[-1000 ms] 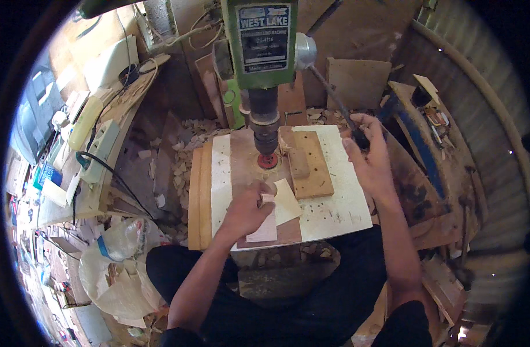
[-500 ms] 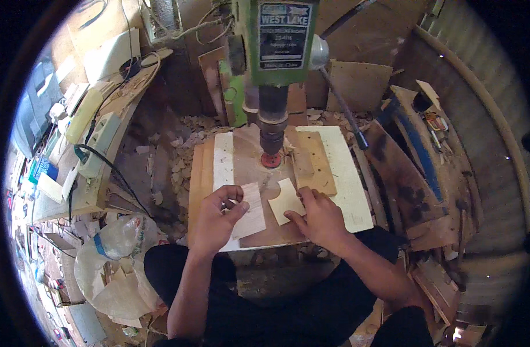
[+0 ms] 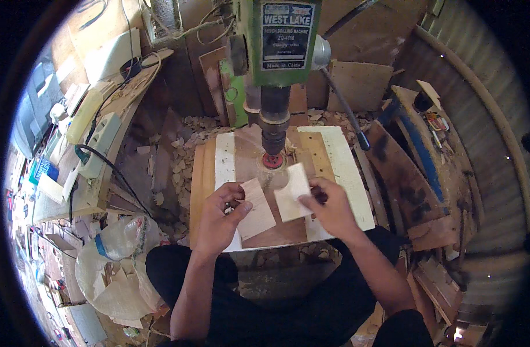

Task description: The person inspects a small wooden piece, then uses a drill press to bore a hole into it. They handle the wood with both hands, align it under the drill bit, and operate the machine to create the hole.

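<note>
My left hand point(image 3: 219, 217) grips a small flat piece of pale wood point(image 3: 258, 207) by its left edge, lifted a little over the work board point(image 3: 340, 173). My right hand point(image 3: 331, 207) holds a second, lighter wood piece point(image 3: 291, 194) with a rounded notch cut in its left edge. The two pieces sit side by side with a narrow gap between them. Just beyond them stands the green drill press point(image 3: 279, 52), its red hole saw point(image 3: 272, 160) hanging above the board.
Wood offcuts and shavings point(image 3: 181, 156) lie piled left of the board. The press feed handle point(image 3: 346, 110) slants down to the right. A cluttered bench with a cable point(image 3: 97, 156) runs along the left, a plastic bag point(image 3: 112, 260) below it, and wooden planks point(image 3: 415, 173) lean at the right.
My right hand left the feed handle and came down to the board, where it took the notched wood piece. My left hand lifted the other piece; both now sit nearer me.
</note>
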Motion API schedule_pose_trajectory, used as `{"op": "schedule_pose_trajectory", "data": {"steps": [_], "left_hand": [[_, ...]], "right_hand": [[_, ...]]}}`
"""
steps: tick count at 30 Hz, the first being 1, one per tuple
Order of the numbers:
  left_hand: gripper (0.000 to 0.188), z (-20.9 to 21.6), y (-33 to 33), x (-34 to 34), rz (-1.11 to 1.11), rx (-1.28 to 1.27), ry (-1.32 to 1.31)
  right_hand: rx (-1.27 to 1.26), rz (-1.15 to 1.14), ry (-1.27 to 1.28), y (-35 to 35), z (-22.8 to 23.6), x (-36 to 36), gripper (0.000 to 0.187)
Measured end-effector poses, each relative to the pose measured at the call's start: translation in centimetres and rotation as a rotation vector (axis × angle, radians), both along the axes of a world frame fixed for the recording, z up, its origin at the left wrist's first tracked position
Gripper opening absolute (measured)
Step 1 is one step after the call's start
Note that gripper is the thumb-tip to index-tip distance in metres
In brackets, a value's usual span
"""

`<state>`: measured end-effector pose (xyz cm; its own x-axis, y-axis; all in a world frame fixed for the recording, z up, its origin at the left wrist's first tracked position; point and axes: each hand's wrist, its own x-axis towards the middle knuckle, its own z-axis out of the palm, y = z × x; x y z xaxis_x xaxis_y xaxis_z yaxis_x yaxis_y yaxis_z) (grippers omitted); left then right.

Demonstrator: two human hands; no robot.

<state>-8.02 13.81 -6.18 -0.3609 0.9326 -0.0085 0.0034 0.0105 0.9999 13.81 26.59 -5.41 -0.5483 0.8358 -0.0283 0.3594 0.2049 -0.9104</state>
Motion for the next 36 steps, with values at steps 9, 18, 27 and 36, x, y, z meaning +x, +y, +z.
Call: {"op": "schedule_pose_trajectory", "data": {"steps": [9, 18, 27, 36], "left_hand": [[0.027, 0.2, 0.3, 1.0, -0.066, -0.029, -0.156], [0.029, -0.4, 0.1, 0.9, -0.128, -0.048, -0.626], [0.044, -0.2, -0.5, -0.3, -0.476, 0.201, -0.564], [0.046, -0.4, -0.1, 0.0, -0.429, 0.122, -0.518]], "right_hand": [[-0.052, 0.221, 0.185, -3.9, 0.2, -0.2, 0.023], [0.079, 0.135, 0.18, -4.1, 0.6, -0.3, 0.028], [0.037, 0.085, 0.253, -3.9, 0.6, -0.1, 0.033], [0.113, 0.058, 0.218, -4.4, 0.9, -0.1, 0.033]]}}
